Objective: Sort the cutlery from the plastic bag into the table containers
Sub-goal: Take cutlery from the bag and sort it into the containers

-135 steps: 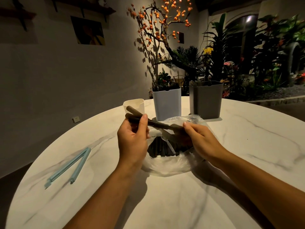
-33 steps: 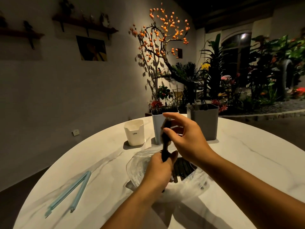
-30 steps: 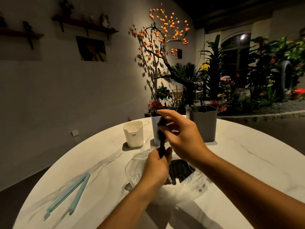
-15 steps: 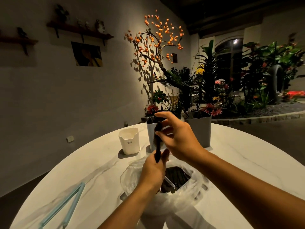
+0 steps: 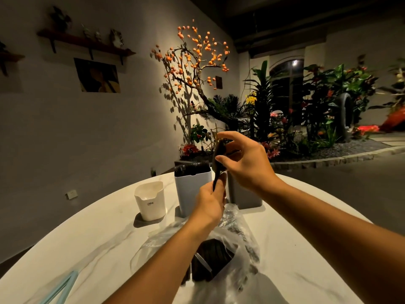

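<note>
While both hands pinch the dark cutlery piece (image 5: 217,170) upright, left hand (image 5: 210,202) low, right hand (image 5: 243,160) at its top, it hovers over the pale blue container (image 5: 192,191) far across the bench (image 5: 306,249). Loose grip here and it probably drops back toward the plastic bag (image 5: 221,255).

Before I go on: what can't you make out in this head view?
- Type of dark utensil: dim light; both hands (left, right) cover parts.
- Grey container: rim and contents behind the right hand.
- Bag contents: dark blurred bundle.
- Blue clip: cut by the bottom edge.
</note>
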The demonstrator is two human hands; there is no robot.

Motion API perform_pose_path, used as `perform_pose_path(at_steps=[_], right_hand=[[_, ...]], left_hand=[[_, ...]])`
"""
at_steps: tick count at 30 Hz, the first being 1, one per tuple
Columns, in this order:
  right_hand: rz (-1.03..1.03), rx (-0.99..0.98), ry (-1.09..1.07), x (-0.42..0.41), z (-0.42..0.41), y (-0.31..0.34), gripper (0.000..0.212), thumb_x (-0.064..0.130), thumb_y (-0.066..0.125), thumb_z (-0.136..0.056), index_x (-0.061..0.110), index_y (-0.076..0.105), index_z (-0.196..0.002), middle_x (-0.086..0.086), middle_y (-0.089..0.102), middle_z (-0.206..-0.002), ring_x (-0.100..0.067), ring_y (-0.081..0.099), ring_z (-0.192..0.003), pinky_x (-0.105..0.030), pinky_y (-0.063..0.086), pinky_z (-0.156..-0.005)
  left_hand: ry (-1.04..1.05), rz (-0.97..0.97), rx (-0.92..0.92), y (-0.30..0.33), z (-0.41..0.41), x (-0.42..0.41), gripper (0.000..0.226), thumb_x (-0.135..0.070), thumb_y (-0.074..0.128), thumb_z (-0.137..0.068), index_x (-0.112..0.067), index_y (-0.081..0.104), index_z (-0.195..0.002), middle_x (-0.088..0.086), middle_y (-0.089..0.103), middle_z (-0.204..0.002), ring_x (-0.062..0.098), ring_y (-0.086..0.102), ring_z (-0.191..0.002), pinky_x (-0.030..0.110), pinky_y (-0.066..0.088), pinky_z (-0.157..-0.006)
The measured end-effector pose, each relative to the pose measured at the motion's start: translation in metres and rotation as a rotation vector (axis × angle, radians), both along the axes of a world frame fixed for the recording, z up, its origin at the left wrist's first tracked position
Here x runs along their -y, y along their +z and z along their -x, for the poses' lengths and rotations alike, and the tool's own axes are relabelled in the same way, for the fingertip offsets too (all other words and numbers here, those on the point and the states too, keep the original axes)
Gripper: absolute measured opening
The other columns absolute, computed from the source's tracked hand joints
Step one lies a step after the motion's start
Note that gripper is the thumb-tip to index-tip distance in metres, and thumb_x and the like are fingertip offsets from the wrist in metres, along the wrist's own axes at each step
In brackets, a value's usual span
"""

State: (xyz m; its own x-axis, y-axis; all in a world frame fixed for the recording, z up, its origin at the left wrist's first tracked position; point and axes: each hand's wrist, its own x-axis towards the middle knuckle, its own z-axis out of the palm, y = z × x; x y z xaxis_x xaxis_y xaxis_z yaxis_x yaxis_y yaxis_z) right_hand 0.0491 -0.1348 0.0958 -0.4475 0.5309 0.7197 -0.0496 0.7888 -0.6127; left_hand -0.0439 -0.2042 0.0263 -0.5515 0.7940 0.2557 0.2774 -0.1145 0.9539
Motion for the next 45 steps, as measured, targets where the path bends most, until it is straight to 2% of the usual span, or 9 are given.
perform_pose_path(at_steps=[5, 8, 11, 15, 20, 28, 31, 36, 45], right_hand=[[-0.019, -0.006, -0.059, -0.036, -0.008, 0.009, 0.046, 0.013, 0.075, -0.083, 0.027, 0.062, -0.125, 0.011, 0.066, -0.099, -0.004, 0.066, -0.090, -0.021, 0.057, -0.082], [-0.077, -0.108, -0.170, -0.062, -0.013, 0.017, 0.046, 0.007, 0.071, -0.086, 0.022, 0.059, -0.128, 0.012, 0.061, -0.098, -0.004, 0.065, -0.088, -0.017, 0.057, -0.079], [-0.149, -0.257, -0.324, -0.087, -0.015, 0.024, 0.045, 0.007, 0.069, -0.088, 0.019, 0.055, -0.130, 0.004, 0.063, -0.105, -0.012, 0.066, -0.093, -0.021, 0.058, -0.078], [-0.235, -0.272, -0.388, -0.118, 0.005, 0.018, 0.046, 0.006, 0.067, -0.090, 0.016, 0.053, -0.132, -0.004, 0.066, -0.110, -0.011, 0.066, -0.089, -0.019, 0.056, -0.076], [-0.327, -0.175, -0.345, -0.141, 0.032, 0.003, 0.048, 0.002, 0.067, -0.088, 0.015, 0.052, -0.132, -0.006, 0.066, -0.111, -0.014, 0.066, -0.096, -0.024, 0.057, -0.084], [-0.259, 0.640, -0.274, -0.156, 0.045, -0.059, 0.062, -0.003, 0.059, -0.089, 0.026, 0.047, -0.143, -0.005, 0.060, -0.130, -0.023, 0.056, -0.119, -0.037, 0.049, -0.099], [-0.306, 0.601, -0.329, -0.150, 0.041, -0.058, 0.063, 0.001, 0.057, -0.090, 0.022, 0.043, -0.147, -0.003, 0.053, -0.135, -0.023, 0.048, -0.124, -0.036, 0.043, -0.103], [-0.266, 0.418, -0.344, -0.124, 0.021, -0.046, 0.053, 0.001, 0.059, -0.089, 0.022, 0.047, -0.137, -0.003, 0.053, -0.126, -0.023, 0.058, -0.105, -0.041, 0.055, -0.087], [-0.110, 0.300, -0.184, -0.036, -0.007, -0.026, 0.017, 0.016, 0.061, -0.093, 0.018, 0.064, -0.109, 0.002, 0.066, -0.100, -0.011, 0.061, -0.090, -0.032, 0.056, -0.083]], left_hand=[[-0.063, 0.049, -0.087, 0.010, 0.002, -0.034, 0.032, -0.044, 0.053, -0.097, -0.021, 0.051, -0.076, -0.005, 0.048, -0.057, 0.016, 0.039, -0.054, 0.033, 0.034, -0.057], [0.011, 0.203, -0.361, 0.014, 0.005, -0.046, 0.022, -0.037, 0.060, -0.096, -0.020, 0.053, -0.107, -0.002, 0.061, -0.096, 0.011, 0.054, -0.079, 0.024, 0.045, -0.068], [0.109, 0.308, -0.664, 0.013, 0.012, -0.055, 0.045, -0.033, 0.054, -0.099, -0.019, 0.038, -0.138, 0.000, 0.042, -0.139, 0.016, 0.042, -0.121, 0.031, 0.038, -0.096], [0.098, 0.445, -0.900, 0.008, 0.027, -0.079, 0.072, -0.035, 0.048, -0.101, -0.015, 0.005, -0.155, 0.001, 0.006, -0.163, 0.019, 0.007, -0.150, 0.036, 0.018, -0.119], [0.054, 0.563, -0.920, 0.000, 0.039, -0.105, 0.083, -0.036, 0.046, -0.102, -0.015, -0.013, -0.155, -0.001, -0.017, -0.164, 0.017, -0.013, -0.151, 0.039, 0.008, -0.124], [0.051, 0.412, -0.835, -0.019, 0.054, -0.113, 0.085, -0.031, 0.052, -0.099, -0.019, -0.010, -0.156, -0.003, -0.006, -0.165, 0.016, -0.002, -0.151, 0.039, 0.010, -0.124], [0.069, 0.390, -0.813, -0.018, 0.052, -0.104, 0.081, -0.024, 0.050, -0.100, -0.018, -0.007, -0.156, -0.003, -0.001, -0.164, 0.017, 0.004, -0.151, 0.035, 0.012, -0.121], [0.114, 0.442, -0.780, -0.008, 0.044, -0.072, 0.071, -0.023, 0.047, -0.100, -0.019, 0.003, -0.156, 0.000, 0.010, -0.163, 0.020, 0.016, -0.149, 0.036, 0.022, -0.117], [0.186, 0.349, -0.876, 0.014, 0.016, 0.015, 0.047, -0.022, 0.046, -0.101, -0.022, 0.030, -0.146, -0.002, 0.038, -0.146, 0.020, 0.038, -0.134, 0.041, 0.039, -0.108]])
